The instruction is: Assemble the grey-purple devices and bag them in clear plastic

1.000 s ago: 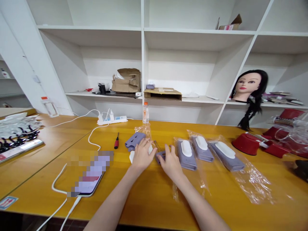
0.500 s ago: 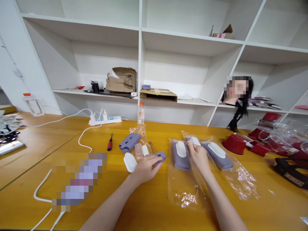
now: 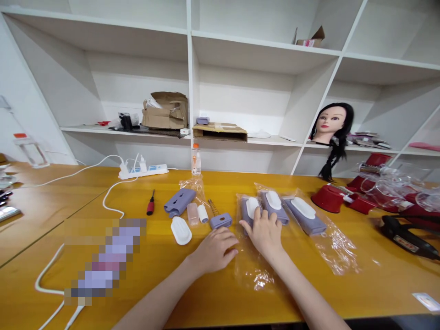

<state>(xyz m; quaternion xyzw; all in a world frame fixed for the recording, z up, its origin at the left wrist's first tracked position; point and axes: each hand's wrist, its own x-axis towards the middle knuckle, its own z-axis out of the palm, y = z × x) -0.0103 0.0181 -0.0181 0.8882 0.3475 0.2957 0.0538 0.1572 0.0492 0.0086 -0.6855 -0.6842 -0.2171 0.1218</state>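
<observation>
My left hand (image 3: 213,250) hovers near the table with loosely curved fingers, thumb apart and nothing in it. Just beyond its fingertips lies a small purple casing piece (image 3: 221,221) with a hole in it. My right hand (image 3: 266,231), fingers spread, rests over the nearest bagged purple device (image 3: 245,211), which has a white oval cap (image 3: 252,206) and is partly hidden by the hand. Two similar bagged devices, a middle one (image 3: 282,215) and a right one (image 3: 311,224), lie beside it.
Left of my hands lie a purple shell (image 3: 180,201), a white oval cover (image 3: 181,230), a clear pinkish box (image 3: 193,213), a white cylinder (image 3: 203,213) and a red screwdriver (image 3: 150,205). A power strip (image 3: 151,170), bottle (image 3: 196,160) and red parts (image 3: 327,199) stand behind.
My left hand has let go of the small purple piece and drawn back towards me. My right hand has moved from the middle bagged device to the left one, its fingers spreading.
</observation>
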